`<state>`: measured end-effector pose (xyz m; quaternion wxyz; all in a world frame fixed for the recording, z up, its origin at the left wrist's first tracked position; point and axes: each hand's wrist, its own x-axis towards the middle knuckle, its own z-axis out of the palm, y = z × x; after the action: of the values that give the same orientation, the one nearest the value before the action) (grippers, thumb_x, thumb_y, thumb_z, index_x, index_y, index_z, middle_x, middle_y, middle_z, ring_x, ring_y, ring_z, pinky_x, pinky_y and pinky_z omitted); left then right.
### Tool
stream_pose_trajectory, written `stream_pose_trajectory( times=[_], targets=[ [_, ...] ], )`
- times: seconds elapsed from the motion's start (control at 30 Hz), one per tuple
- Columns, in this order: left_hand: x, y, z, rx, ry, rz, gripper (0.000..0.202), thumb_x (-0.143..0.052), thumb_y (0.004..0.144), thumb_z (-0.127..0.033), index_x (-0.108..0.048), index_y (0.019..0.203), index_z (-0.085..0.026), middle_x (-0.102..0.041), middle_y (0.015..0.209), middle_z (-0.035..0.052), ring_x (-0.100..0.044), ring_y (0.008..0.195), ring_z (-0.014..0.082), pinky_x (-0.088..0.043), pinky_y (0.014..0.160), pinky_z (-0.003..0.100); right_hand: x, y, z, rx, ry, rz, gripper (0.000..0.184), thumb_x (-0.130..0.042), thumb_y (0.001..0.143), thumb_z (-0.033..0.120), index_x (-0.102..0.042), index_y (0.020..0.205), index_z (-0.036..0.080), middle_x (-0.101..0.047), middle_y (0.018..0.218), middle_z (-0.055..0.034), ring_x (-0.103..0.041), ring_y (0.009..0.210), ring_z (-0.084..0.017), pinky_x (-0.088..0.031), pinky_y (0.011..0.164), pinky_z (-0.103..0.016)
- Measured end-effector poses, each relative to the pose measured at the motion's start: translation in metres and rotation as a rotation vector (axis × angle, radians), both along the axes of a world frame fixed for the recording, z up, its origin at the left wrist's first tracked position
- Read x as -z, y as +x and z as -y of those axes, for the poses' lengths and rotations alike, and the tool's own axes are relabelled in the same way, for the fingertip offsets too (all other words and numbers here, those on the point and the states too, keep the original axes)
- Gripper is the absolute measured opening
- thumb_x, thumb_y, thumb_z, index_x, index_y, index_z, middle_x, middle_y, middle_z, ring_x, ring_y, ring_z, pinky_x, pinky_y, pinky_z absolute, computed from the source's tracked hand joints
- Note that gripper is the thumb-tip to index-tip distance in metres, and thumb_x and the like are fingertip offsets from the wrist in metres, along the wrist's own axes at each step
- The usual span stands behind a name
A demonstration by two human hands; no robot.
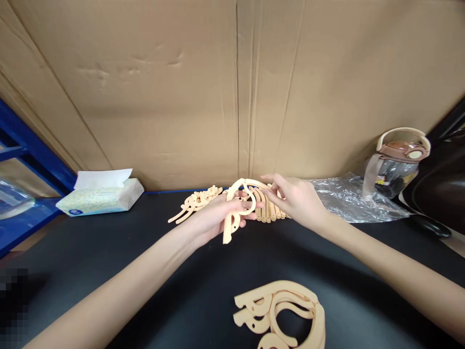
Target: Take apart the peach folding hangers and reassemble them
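Observation:
Between my hands, above the black table, is a beige folding clothes hanger (228, 225) with a curved hook and jointed arms. My left hand (214, 213) is closed around its middle, fingers behind it. With thumb and fingertips, my right hand (296, 198) pinches the arm that reaches out to the right. Behind my left hand lies a loose pile of beige hanger parts (198, 199). A row of similar curved pieces (267, 208) lies behind the held hanger, partly covered by my hands. Closer to me, several folded hangers (290, 291) are stacked, cut off by the bottom edge.
A tissue pack (103, 196) sits at the back left beside a blue metal frame (39, 150). At the back right, clear plastic wrap (337, 196) lies near a handled drink bottle (399, 165). Tall cardboard (163, 97) closes off the back of the black table (152, 271).

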<state>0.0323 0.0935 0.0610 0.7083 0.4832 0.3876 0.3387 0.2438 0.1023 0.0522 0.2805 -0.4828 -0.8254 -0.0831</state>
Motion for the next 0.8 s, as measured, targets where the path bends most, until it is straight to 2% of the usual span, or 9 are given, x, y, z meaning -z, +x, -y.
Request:
stream_pose_trajectory(
  times=[0.13, 0.23, 0.33, 0.4, 0.47, 0.53, 0.63, 0.7, 0.8],
  targets=[
    [-0.002, 0.004, 0.006, 0.127, -0.054, 0.055, 0.021, -0.054, 0.068, -0.013, -0.054, 0.089, -0.018, -0.056, 0.084, 0.0018, -0.043, 0.056, 0.0072, -0.034, 0.048, 0.020, 0.002, -0.003, 0.001, -0.021, -0.061, 0.196, 0.030, -0.035, 0.099, 0.024, -0.060, 0.115, 0.017, -0.069, 0.080, -0.0077, -0.063, 0.069, -0.022, -0.037, 0.057, -0.028],
    [-0.002, 0.008, 0.008, 0.134, 0.026, -0.070, 0.016, -0.050, 0.065, -0.015, -0.050, 0.081, -0.018, -0.048, 0.081, -0.0007, -0.037, 0.053, 0.0068, -0.030, 0.048, 0.021, 0.002, -0.007, 0.002, -0.133, -0.234, 0.063, 0.031, -0.032, 0.099, 0.022, -0.061, 0.107, 0.017, -0.068, 0.083, -0.0070, -0.061, 0.070, -0.021, -0.040, 0.062, -0.028],
    [-0.001, 0.011, 0.011, 0.087, 0.091, -0.165, 0.015, -0.049, 0.065, -0.013, -0.047, 0.079, -0.019, -0.046, 0.079, -0.0017, -0.035, 0.053, 0.0079, -0.026, 0.048, 0.021, -0.001, -0.005, -0.004, -0.232, -0.400, -0.122, 0.034, -0.031, 0.099, 0.027, -0.063, 0.090, 0.018, -0.064, 0.074, -0.0029, -0.058, 0.064, -0.018, -0.042, 0.061, -0.027],
    [0.000, 0.012, 0.013, 0.056, 0.153, -0.238, 0.019, -0.049, 0.065, -0.011, -0.048, 0.081, -0.020, -0.044, 0.074, -0.0029, -0.033, 0.053, 0.0092, -0.024, 0.048, 0.022, -0.003, 0.004, -0.014, -0.137, -0.496, -0.155, 0.035, -0.033, 0.099, 0.029, -0.063, 0.088, 0.018, -0.063, 0.069, -0.0006, -0.057, 0.059, -0.016, -0.041, 0.056, -0.025],
    [0.001, 0.010, 0.015, 0.043, 0.251, -0.359, 0.013, -0.051, 0.072, -0.016, -0.049, 0.083, -0.022, -0.041, 0.069, -0.0037, -0.032, 0.053, 0.0108, -0.025, 0.048, 0.023, -0.004, 0.018, -0.028, 0.062, -0.503, -0.133, 0.034, -0.034, 0.098, 0.027, -0.064, 0.088, 0.018, -0.063, 0.068, -0.0006, -0.057, 0.057, -0.016, -0.041, 0.054, -0.024],
    [0.003, 0.008, 0.015, 0.023, 0.342, -0.494, 0.009, -0.052, 0.083, -0.031, -0.050, 0.083, -0.022, -0.040, 0.065, -0.0035, -0.035, 0.052, 0.0125, -0.026, 0.048, 0.025, -0.001, 0.034, -0.041, 0.223, -0.442, -0.115, 0.034, -0.032, 0.095, 0.019, -0.065, 0.084, 0.016, -0.064, 0.068, -0.0042, -0.058, 0.059, -0.018, -0.038, 0.055, -0.025],
    [0.004, 0.005, 0.011, -0.064, 0.363, -0.569, 0.035, -0.048, 0.087, -0.055, -0.051, 0.076, -0.022, -0.041, 0.060, -0.0024, -0.040, 0.052, 0.0150, -0.027, 0.048, 0.027, 0.009, 0.052, -0.055, 0.436, -0.381, -0.062, 0.025, -0.041, 0.089, 0.016, -0.066, 0.086, 0.015, -0.065, 0.072, -0.0095, -0.063, 0.070, -0.026, -0.036, 0.057, -0.028],
    [0.004, 0.005, 0.007, -0.130, 0.336, -0.536, 0.041, -0.048, 0.086, -0.059, -0.050, 0.073, -0.021, -0.044, 0.062, -0.0016, -0.046, 0.058, 0.0162, -0.031, 0.051, 0.026, 0.019, 0.056, -0.058, 0.484, -0.385, -0.020, 0.020, -0.047, 0.087, 0.018, -0.066, 0.091, 0.015, -0.067, 0.077, -0.0108, -0.064, 0.076, -0.028, -0.036, 0.058, -0.029],
    [0.004, 0.006, 0.004, -0.178, 0.291, -0.459, 0.039, -0.056, 0.085, -0.055, -0.047, 0.071, -0.019, -0.050, 0.070, -0.0014, -0.050, 0.067, 0.0146, -0.035, 0.057, 0.024, 0.030, 0.055, -0.059, 0.461, -0.398, 0.032, 0.019, -0.050, 0.088, 0.020, -0.066, 0.097, 0.017, -0.068, 0.081, -0.0095, -0.064, 0.081, -0.029, -0.038, 0.060, -0.029]
  ],
)
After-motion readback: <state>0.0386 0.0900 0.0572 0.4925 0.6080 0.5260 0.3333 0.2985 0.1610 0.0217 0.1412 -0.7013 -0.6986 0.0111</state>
